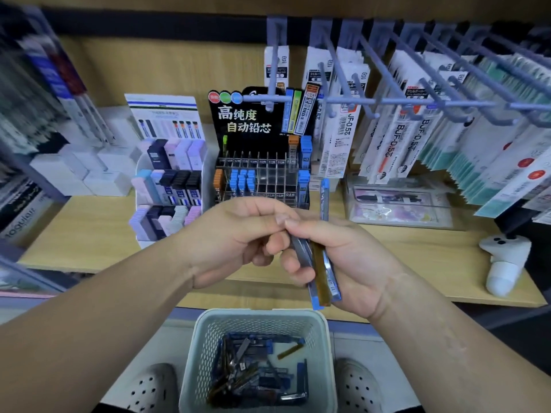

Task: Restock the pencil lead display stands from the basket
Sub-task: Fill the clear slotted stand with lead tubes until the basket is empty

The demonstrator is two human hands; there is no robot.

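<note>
In the right hand [351, 263], the lead tubes [304, 254] are grey with blue caps, and 1 amber tube [322, 275] lies among them. Below the hand, the basket [323, 335] is pale mint with a dotted mesh pattern. Beyond the hand, the display stand [244, 120] is black with white characters and red, green and blue dots.

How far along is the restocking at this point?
Early to midway. Done: a few blue cases sit in the black stand, most slots empty. In hand: the right hand holds a bundle of lead cases, the left hand pinching at it. Left: the basket holds many more.
</note>
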